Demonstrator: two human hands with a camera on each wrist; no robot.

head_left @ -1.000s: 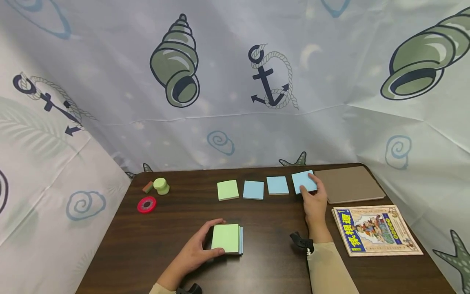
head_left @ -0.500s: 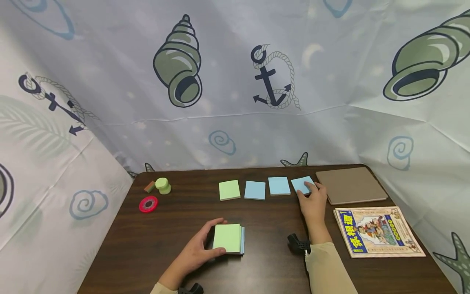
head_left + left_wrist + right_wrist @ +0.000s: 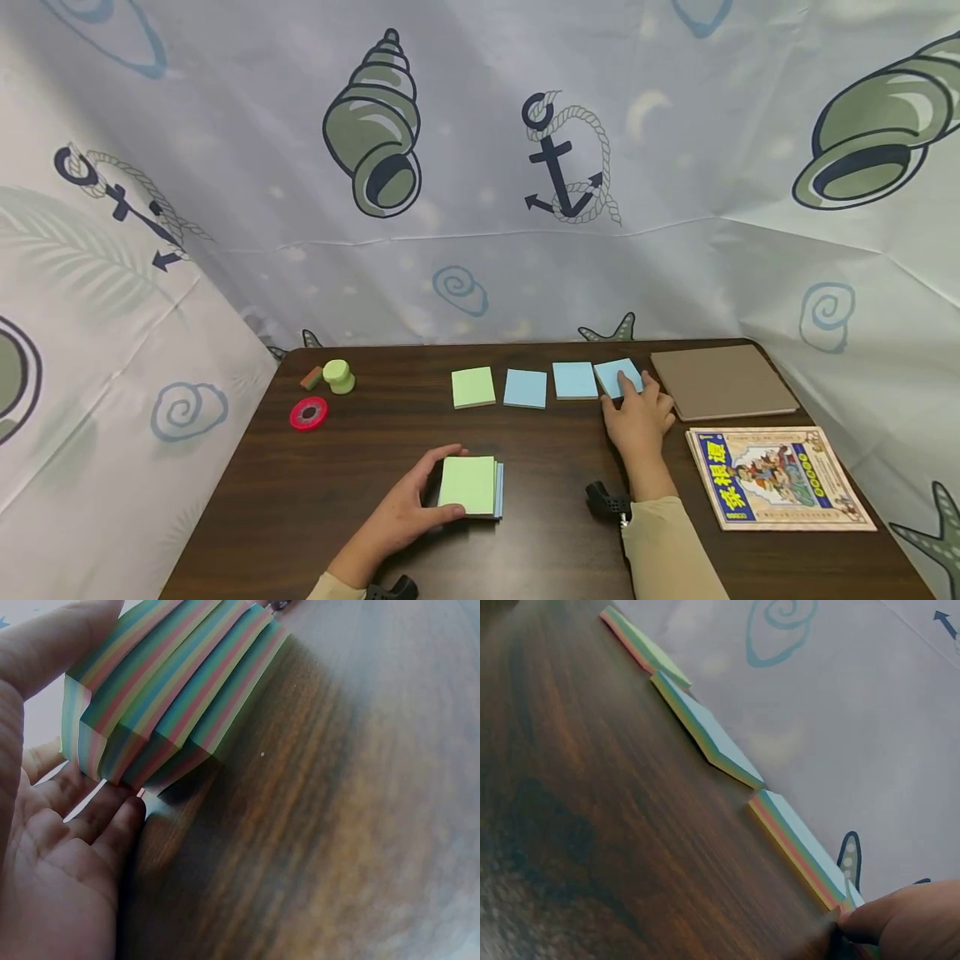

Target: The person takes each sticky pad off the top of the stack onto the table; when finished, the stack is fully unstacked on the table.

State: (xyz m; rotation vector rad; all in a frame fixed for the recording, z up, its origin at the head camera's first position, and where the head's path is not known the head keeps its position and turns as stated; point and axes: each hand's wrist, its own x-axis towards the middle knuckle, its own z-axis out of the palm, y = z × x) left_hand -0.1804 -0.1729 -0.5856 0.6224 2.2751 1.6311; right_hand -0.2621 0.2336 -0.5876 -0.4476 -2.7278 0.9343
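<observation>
A stack of sticky note pads [image 3: 468, 485], light green on top with blue below, is gripped by my left hand [image 3: 401, 517]. The thumb lies along its near side and the fingers curl round the far side. Striped, fanned edges of the stack [image 3: 161, 679] fill the upper left wrist view. My right hand [image 3: 637, 421] holds a blue sticky note pad [image 3: 613, 375] at the right end of a row, index finger on it and thumb at its near left corner. To its left lie two blue pads [image 3: 575, 381] [image 3: 525, 389] and a green pad [image 3: 473, 387].
A brown board [image 3: 723, 383] lies at the back right, with a printed booklet [image 3: 772, 477] in front of it. At the back left are a red ring-shaped roll [image 3: 308, 413], a green knob-like object [image 3: 339, 377] and a small brown block [image 3: 311, 378]. A patterned cloth [image 3: 465, 167] hangs behind the table.
The rightmost blue pad has slid left against its neighbour, its near edge now by the thumb. My right hand has shifted toward me, fingers more bent. The left hand keeps its grip.
</observation>
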